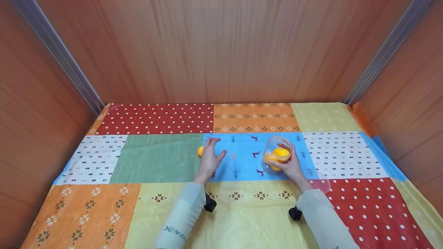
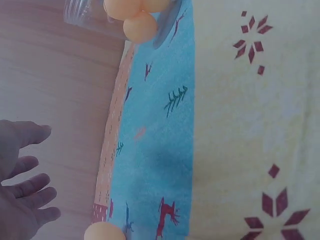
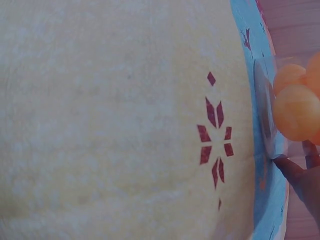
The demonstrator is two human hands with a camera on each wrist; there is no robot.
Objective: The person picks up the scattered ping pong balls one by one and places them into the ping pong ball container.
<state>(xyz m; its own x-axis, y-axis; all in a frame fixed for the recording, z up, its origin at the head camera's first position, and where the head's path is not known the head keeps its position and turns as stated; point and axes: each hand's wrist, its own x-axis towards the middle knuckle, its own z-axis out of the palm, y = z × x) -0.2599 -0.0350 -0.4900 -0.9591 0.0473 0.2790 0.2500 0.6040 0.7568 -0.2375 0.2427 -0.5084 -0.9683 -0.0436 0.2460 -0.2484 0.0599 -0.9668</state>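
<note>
My right hand (image 1: 290,165) grips a clear plastic jar (image 1: 268,148) on the blue patch of the cloth, fingers and thumb around its side. Several yellow-orange balls (image 1: 281,152), like ping-pong balls, lie inside; they also show through the wall in the right wrist view (image 3: 296,113). To the left, my left hand (image 1: 209,158) hovers with its fingers spread and nothing in them. Just beyond it a single ball (image 1: 200,151) rests on the cloth, partly hidden by the hand; in the left wrist view that ball (image 2: 104,232) peeks in at the bottom edge.
A round, translucent pinkish lid (image 1: 322,184) lies on the cloth right of my right wrist. The patchwork tablecloth (image 1: 159,157) covers the table. Wood-grain panels (image 1: 221,52) close off the back and both sides.
</note>
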